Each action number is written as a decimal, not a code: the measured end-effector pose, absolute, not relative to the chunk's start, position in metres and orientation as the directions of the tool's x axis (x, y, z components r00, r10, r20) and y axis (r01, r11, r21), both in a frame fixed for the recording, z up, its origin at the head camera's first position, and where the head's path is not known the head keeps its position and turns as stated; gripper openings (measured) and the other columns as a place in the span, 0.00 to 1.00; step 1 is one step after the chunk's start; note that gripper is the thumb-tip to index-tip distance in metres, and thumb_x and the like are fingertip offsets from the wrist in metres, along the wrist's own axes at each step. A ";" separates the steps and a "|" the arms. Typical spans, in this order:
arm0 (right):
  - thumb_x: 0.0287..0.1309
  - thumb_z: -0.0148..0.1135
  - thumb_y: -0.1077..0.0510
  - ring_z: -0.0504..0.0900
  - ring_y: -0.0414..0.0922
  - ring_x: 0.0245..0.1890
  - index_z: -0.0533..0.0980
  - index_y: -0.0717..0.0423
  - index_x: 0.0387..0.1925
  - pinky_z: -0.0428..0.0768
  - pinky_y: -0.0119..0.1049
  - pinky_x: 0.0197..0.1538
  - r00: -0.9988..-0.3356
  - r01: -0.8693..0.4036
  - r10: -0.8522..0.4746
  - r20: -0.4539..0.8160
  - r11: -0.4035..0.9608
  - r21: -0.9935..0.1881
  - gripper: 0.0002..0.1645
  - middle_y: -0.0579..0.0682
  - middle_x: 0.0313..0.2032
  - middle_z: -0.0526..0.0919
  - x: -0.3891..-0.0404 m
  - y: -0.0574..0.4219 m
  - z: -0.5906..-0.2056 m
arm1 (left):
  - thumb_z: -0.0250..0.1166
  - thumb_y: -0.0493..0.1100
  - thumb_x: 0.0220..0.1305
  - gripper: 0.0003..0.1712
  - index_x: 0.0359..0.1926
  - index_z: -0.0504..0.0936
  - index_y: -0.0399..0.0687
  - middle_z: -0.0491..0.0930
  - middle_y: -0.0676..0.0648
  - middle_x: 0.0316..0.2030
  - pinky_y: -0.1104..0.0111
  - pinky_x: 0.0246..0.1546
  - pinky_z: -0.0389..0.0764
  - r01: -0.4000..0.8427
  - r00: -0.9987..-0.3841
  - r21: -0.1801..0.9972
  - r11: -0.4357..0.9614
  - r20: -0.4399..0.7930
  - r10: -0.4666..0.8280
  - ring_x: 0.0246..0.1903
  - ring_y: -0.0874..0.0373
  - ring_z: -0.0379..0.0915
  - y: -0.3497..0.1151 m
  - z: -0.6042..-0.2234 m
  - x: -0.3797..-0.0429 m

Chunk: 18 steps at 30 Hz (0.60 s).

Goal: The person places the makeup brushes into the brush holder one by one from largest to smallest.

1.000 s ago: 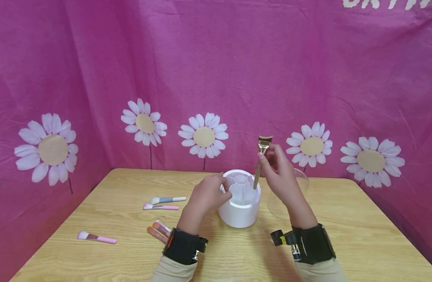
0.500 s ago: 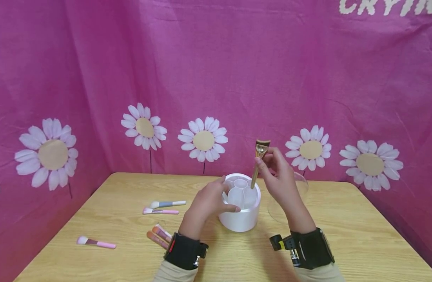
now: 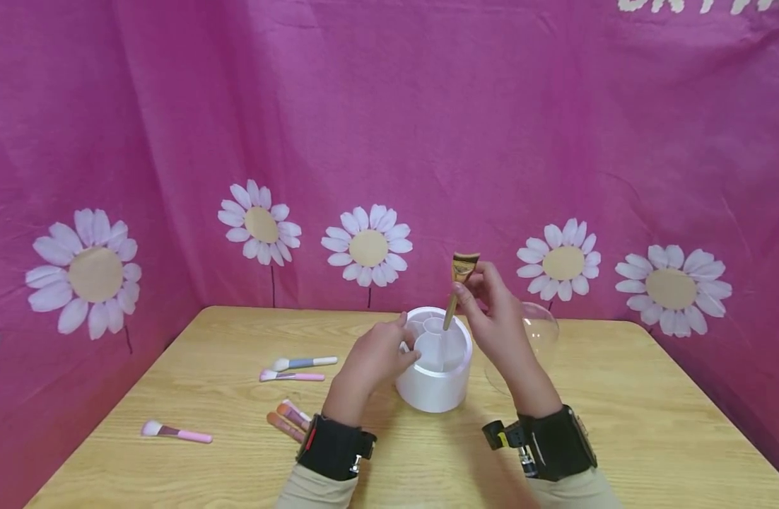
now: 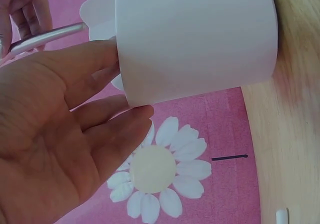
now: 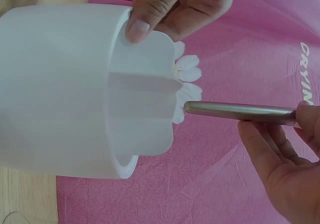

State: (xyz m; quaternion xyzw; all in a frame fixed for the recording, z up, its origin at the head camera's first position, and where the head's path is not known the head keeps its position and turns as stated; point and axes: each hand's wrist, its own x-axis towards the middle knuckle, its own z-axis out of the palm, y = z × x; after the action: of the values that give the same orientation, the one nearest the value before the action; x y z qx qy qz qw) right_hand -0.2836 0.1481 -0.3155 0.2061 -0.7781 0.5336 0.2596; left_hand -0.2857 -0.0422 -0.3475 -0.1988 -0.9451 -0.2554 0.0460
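In the head view, a white round makeup brush holder [image 3: 431,392] with a petal-shaped divided insert stands on the table. My left hand [image 3: 375,355] holds its left rim; the right wrist view shows the thumb [image 5: 139,30] over the edge beside the insert. My right hand [image 3: 499,325] pinches a gold makeup brush [image 3: 464,267], its flat dark bristles up and its handle slanting down. The handle end [image 5: 200,107] points at the insert, just off the scalloped edge in the right wrist view. Fingers of the left hand [image 4: 60,119] lie along the holder's outside.
A clear round cover [image 3: 542,329] rests behind my right forearm. On the left of the wooden table [image 3: 224,396] lie a blue-and-white brush [image 3: 305,363], two pink brushes, one of them [image 3: 176,432] nearer the front, and a small bunch of brushes [image 3: 290,418] beside my left wrist.
My right hand has brought the gold brush leftward, from over the holder's right side to near its centre. My left thumb reached to the front rim and has drawn back.
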 end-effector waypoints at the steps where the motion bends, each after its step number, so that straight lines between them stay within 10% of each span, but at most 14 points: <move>1: 0.71 0.59 0.63 0.85 0.55 0.47 0.70 0.63 0.54 0.86 0.44 0.49 -0.777 -0.606 -0.051 0.628 0.332 -0.723 0.15 0.62 0.41 0.82 -0.284 0.147 -0.316 | 0.72 0.43 0.64 0.06 0.33 0.87 0.46 0.67 0.38 0.71 0.65 0.35 0.77 0.406 -0.914 0.452 0.794 0.194 0.357 0.47 0.50 0.79 -0.042 -0.347 -0.285; 18: 0.69 0.61 0.65 0.86 0.55 0.41 0.72 0.62 0.52 0.87 0.44 0.45 -0.803 -0.566 -0.100 0.588 0.440 -0.698 0.13 0.61 0.37 0.84 -0.286 0.147 -0.319 | 0.82 0.54 0.48 0.20 0.35 0.86 0.49 0.77 0.43 0.64 0.66 0.34 0.75 0.403 -0.914 0.464 0.789 0.166 0.370 0.40 0.56 0.75 -0.046 -0.344 -0.286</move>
State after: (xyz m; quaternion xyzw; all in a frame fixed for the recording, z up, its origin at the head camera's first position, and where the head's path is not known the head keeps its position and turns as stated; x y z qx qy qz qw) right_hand -0.2860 0.1467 -0.3192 0.2042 -0.8142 0.4883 0.2386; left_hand -0.2859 -0.0463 -0.3442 -0.2046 -0.9452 -0.2524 0.0330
